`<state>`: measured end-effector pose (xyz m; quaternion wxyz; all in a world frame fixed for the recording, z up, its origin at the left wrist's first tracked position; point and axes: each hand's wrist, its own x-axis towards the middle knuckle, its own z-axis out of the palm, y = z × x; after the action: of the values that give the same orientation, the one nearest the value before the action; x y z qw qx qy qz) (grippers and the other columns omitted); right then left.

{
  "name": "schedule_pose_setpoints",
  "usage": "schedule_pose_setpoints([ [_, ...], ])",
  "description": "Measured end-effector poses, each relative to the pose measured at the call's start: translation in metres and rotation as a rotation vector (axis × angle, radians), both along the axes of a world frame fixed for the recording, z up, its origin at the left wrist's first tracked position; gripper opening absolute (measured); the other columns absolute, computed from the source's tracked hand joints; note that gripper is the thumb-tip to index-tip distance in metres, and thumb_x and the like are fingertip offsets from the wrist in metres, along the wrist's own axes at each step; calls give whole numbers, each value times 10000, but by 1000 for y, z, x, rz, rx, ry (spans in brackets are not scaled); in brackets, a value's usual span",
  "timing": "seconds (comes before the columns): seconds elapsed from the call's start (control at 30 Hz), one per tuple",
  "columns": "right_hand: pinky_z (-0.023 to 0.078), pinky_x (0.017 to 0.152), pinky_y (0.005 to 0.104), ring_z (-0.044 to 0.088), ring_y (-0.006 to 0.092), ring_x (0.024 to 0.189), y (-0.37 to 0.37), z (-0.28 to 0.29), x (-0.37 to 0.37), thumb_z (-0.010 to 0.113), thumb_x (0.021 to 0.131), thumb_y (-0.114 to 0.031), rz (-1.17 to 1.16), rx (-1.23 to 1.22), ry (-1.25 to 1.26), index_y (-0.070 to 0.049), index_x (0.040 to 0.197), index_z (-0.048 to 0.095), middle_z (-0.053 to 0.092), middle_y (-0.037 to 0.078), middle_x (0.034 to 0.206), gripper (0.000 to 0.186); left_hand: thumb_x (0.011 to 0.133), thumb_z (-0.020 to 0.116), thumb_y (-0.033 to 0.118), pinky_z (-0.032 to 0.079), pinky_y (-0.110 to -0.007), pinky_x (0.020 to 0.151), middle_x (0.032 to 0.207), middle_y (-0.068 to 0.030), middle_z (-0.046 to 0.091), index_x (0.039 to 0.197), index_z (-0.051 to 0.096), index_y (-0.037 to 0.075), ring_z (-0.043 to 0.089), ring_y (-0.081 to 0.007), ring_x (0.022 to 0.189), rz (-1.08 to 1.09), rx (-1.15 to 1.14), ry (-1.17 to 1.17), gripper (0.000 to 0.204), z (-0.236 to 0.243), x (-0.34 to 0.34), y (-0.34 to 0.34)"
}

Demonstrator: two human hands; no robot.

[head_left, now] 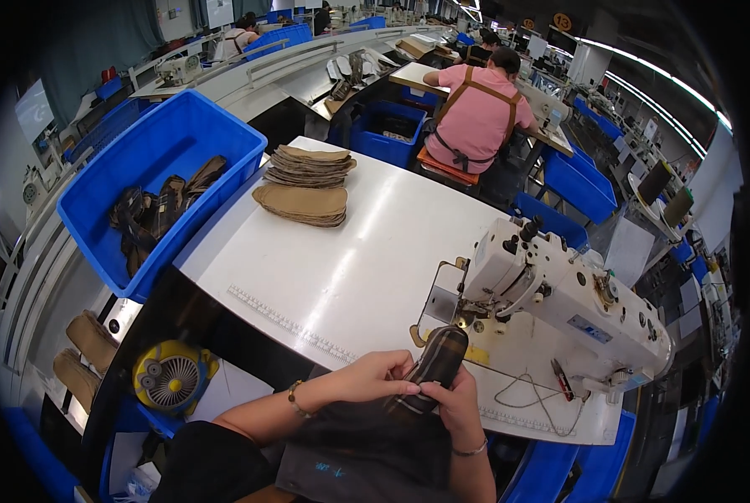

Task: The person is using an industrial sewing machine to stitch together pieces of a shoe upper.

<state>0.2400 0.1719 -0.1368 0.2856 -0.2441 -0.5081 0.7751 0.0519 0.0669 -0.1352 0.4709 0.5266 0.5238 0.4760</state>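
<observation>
Both my left hand and right hand pinch a dark plaid shoe-shaped piece just beside the white sewing machine

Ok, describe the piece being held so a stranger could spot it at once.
Find the white sewing machine on the white table. By its needle end, the left hand and right hand hold a dark, rounded plaid piece, unlike the plain tan pieces stacked farther back.

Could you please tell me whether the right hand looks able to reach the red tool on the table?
Probably yes: nothing tall stands between the right hand and the red tool, though a thin cord lies there and that hand holds the plaid fabric.
</observation>
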Motion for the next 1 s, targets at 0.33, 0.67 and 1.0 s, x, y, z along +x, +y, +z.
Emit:
schedule_pose_setpoints([
  [0.33, 521, 833, 268, 627, 91, 901, -14, 16, 26, 881, 698, -22, 561, 73, -123, 8, 1175, 638, 707, 25, 998, 537, 1050, 496, 350, 403, -261, 599, 574, 43, 413, 739, 527, 105, 379, -73, 539, 64, 65, -891, 397, 8, -5, -6],
  [0.67, 498, 877, 309, 592, 133, 975, 6, 13, 33, 938, 610, -64, 368, 168, -194, -28, 1162, 604, 637, 19, 1052, 646, 995, 596, 236, 507, -337, 745, 887, -80, 707, 934, 703, 23, 649, -229, 811, 355, 175, 430, 246, 37, -85, 13],
  [1.0, 494, 962, 334, 593, 163, 1099, 13, -5, 36, 944, 595, -35, 314, 215, -105, -14, 1263, 552, 628, 67, 1188, 775, 963, 552, 449, 410, -482, 962, 1226, -71, 659, 1196, 694, 133, 628, -268, 1099, 786, -123, 1326, 418, 9, -256, 59],
])
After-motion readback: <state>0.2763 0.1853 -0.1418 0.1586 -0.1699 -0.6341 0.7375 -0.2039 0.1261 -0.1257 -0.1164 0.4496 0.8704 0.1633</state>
